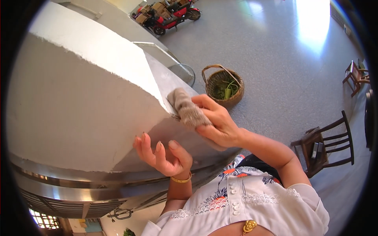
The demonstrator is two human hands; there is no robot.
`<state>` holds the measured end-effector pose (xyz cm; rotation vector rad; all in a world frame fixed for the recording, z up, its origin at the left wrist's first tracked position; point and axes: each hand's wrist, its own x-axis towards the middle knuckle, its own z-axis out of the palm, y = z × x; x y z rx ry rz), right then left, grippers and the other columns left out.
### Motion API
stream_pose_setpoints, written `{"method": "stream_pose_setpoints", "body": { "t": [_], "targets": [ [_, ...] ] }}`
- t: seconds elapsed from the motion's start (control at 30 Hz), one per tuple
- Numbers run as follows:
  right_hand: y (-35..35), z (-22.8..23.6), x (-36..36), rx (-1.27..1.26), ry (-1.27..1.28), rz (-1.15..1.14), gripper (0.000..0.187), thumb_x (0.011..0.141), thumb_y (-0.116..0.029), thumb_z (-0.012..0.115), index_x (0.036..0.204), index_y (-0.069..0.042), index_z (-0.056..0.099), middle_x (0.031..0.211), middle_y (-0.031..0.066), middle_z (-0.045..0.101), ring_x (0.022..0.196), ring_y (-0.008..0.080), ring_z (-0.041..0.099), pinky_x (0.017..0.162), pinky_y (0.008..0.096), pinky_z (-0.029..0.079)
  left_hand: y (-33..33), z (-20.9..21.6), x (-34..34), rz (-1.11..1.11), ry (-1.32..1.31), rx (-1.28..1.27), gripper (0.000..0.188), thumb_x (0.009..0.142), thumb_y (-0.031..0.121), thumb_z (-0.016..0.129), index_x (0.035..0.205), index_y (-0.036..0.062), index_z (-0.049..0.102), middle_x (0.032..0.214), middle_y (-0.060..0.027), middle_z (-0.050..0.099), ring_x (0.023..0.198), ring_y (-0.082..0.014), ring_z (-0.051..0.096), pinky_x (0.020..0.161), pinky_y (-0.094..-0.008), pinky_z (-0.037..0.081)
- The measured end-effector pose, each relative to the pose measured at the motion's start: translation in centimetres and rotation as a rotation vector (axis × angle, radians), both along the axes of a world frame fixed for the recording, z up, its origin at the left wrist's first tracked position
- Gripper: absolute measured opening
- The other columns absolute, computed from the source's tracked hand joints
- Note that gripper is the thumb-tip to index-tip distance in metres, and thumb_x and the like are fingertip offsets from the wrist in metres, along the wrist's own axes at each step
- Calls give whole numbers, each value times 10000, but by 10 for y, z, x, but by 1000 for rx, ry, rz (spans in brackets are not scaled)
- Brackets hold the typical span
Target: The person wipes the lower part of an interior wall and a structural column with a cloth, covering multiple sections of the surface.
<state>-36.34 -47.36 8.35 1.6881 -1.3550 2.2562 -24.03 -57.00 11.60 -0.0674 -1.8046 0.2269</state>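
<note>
A crumpled grey-brown cloth (185, 108) is gripped in my right hand (220, 124), its fingers and thumb pressed round it. It lies against the pointed corner where the white ledge (106, 55) meets the plain greyish wall face (75, 102). Whether the cloth presses firmly there cannot be told. My left hand (165, 157), with a gold bangle (181, 179) on the wrist, is held palm up near that wall face. Its fingers are apart and slightly curled, with nothing in them.
A metal hood-like unit (86, 192) runs along the lower left. On the floor beyond my right hand stands a wicker basket (226, 100) holding green vegetables. A dark wooden chair (327, 145) is at the right, and a red scooter loaded with boxes (173, 17) is far off.
</note>
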Motion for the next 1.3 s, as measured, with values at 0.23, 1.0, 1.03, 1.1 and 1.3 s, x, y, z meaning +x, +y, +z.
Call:
{"method": "stream_pose_setpoints", "body": {
  "t": [0.23, 1.0, 1.03, 1.1, 1.3],
  "targets": [
    [-7, 7, -9, -24, 75, -55, 259, 797, -234, 530, 978, -62, 595, 1075, 128, 489, 795, 262, 573, 683, 346, 444, 7, 0, -7, 124, -69, 43, 356, 818, 153, 539, 1150, 116, 417, 1237, -221, 409, 1189, -398, 328, 997, -555, 160],
    [-197, 36, -130, 205, -142, -135, 354, 851, -280, 404, 930, 12, 587, 994, 197, 512, 896, 348, 494, 814, 372, 379, 7, -3, -24, 430, -3, -164, 577, 809, 260, 518, 1276, -6, 309, 1305, -250, 289, 1236, -403, 259, 998, -524, 231],
    [-202, 33, -134, 243, -170, -147, 369, 854, -296, 391, 930, 6, 588, 974, 200, 514, 894, 355, 489, 808, 380, 376, 8, -3, -24, 435, -8, -162, 577, 809, 260, 518, 1276, -6, 309, 1305, -250, 289, 1236, -403, 259, 998, -524, 231],
    [-212, 13, -137, 341, -145, -212, 342, 862, -301, 374, 1004, -72, 585, 950, 177, 556, 897, 337, 505, 795, 390, 401, 8, -2, -25, 444, -8, -165, 578, 807, 258, 511, 1278, -6, 305, 1312, -247, 275, 1246, -392, 244, 1001, -520, 231],
    [-184, -117, -115, 595, -216, -309, 327, 876, -272, 349, 1045, -94, 565, 1067, 148, 550, 857, 354, 524, 807, 415, 408, 7, -6, -27, 480, 31, -99, 599, 767, 317, 487, 1282, 66, 313, 1311, -217, 265, 1248, -434, 196, 976, -595, 180]
  ]
}}
